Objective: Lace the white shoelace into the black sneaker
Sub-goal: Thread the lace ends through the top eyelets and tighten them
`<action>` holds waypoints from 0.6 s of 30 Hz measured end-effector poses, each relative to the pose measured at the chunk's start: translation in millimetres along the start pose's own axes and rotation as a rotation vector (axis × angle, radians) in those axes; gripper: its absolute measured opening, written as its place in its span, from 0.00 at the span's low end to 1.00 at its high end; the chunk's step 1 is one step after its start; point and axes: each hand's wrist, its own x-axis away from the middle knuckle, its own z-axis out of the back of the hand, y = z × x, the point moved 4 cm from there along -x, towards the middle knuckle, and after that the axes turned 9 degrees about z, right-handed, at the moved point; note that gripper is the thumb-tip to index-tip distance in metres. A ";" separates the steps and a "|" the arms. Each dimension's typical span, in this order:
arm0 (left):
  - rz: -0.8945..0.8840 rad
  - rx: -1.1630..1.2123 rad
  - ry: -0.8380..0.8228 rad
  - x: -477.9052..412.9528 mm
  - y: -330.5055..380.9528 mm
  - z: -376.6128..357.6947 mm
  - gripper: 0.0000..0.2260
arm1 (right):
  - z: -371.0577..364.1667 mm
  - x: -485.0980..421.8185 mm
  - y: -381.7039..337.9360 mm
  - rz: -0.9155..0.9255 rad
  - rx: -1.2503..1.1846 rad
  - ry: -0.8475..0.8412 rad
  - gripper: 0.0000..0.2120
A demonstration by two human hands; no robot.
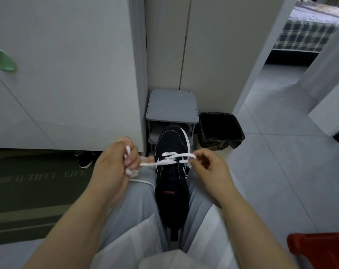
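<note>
Sneaker [172, 191]: black, between the knees, toe pointing away.
Left hand [118, 164]: grips bunched white shoelace [160, 163], just left of it.
Right hand [209, 167]: pinches the other end, just right.
Lace axis: crosswise at the toe-end eyelets.

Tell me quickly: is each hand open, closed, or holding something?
Left hand: closed, gripping the bunched white shoelace.
Right hand: closed, pinching the shoelace's other end by the black sneaker.

BEAUTIFUL LIFE on doormat [38, 193], adidas on sneaker [172, 183]
</note>
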 end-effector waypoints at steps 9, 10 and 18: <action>-0.041 -1.387 0.005 -15.0 -40.0 16.1 0.12 | -18.4 0.3 -5.6 0.082 0.328 -0.198 0.22; -0.058 -1.380 -0.016 -15.0 -37.8 15.6 0.13 | -19.1 0.8 -5.4 0.091 0.348 -0.204 0.26; 0.064 -1.146 -0.169 -4.5 -10.5 35.0 0.13 | -19.9 1.6 -6.2 0.118 0.300 -0.180 0.23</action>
